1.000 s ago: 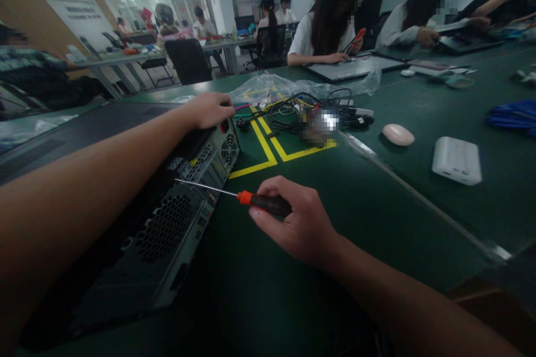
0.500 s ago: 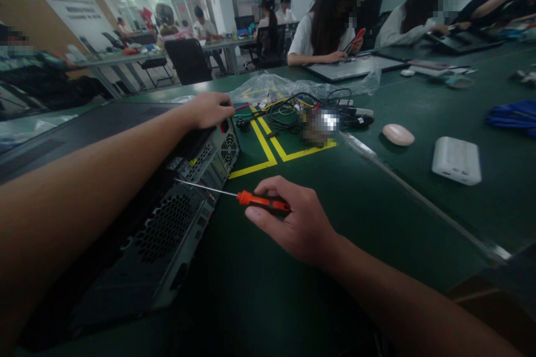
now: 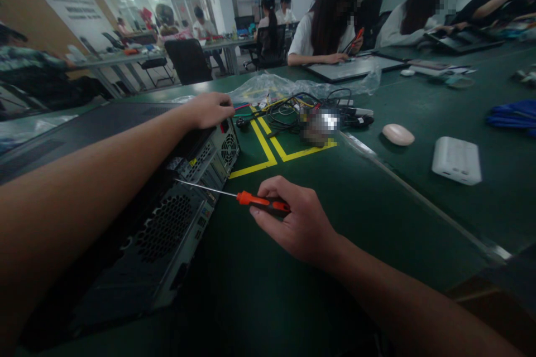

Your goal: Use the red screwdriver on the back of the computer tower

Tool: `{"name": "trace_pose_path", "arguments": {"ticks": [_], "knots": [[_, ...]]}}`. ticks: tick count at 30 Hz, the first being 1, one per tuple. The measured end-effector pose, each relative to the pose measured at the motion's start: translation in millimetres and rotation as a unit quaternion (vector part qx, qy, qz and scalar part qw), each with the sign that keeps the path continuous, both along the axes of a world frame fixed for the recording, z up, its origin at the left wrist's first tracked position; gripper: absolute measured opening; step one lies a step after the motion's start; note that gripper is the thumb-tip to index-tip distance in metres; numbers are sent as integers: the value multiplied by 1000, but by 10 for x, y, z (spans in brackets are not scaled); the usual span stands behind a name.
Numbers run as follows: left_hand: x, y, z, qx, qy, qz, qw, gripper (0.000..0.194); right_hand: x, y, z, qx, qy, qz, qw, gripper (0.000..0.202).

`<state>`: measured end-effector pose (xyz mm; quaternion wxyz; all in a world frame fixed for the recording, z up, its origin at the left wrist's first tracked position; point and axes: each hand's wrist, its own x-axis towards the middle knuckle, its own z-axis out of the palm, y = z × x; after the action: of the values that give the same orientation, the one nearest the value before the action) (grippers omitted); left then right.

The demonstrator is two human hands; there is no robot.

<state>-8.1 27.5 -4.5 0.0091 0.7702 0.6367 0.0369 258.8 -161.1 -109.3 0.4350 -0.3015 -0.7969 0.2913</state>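
Note:
A black computer case (image 3: pixel 167 228) lies on its side at the left, its metal back panel with a honeycomb vent and a fan grille facing right. My left hand (image 3: pixel 210 110) rests on the case's far back corner, fingers bent over the edge; what its fingertips grip, if anything, is hidden. My right hand (image 3: pixel 299 215) is closed around the orange and black handle of a screwdriver (image 3: pixel 263 202). The thin shaft points left, and its tip meets the upper edge of the back panel, near a small yellow mark.
Tangled cables (image 3: pixel 293 114) and clear plastic wrap (image 3: pixel 268 85) lie beyond the case on the green table (image 3: pixel 402 234). To the right are a pink oval object (image 3: pixel 398 135), a white box-shaped device (image 3: pixel 456 160) and blue cloth (image 3: pixel 513 116). People sit across the table.
My right thumb and fingers have shifted slightly on the screwdriver handle. The screwdriver tip, my left hand and the case look unmoved.

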Motion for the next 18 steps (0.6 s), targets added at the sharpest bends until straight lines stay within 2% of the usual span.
{"name": "trace_pose_path", "arguments": {"ticks": [11,18], "knots": [[-16,18,-13,4,1,2,1000,59,18,12,-4,15,12,-13,1000,6],[41,-46,31,3,23,13,1000,60,31,45,-41,11,11,-30,999,10]]}}
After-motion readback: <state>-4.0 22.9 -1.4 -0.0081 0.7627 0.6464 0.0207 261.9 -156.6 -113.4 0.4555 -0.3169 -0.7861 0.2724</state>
